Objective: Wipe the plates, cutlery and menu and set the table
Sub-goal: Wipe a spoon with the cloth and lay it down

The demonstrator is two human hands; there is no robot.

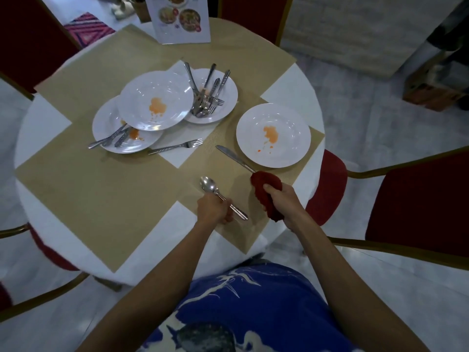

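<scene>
Cutlery is what the person is on now: the left hand [214, 209] is closed around the handle of a spoon [218, 193], bowl pointing away over the near placemat [101, 199], while the right hand [281, 199] is clenched on a red cloth [266, 189] bunched around the handle of a knife [234, 157], whose blade reaches toward the stained plate [273, 135] on the right. To do it well, I'd say draw the cloth along the full length of the knife, spine side against the fingers, then lay it just beside that plate. Three more smeared plates [156, 100] overlap farther back with forks and spoons on them, a loose fork [177, 146] lies near, and the menu [180, 19] stands at the far edge, none of it wiped yet by the look of things.
</scene>
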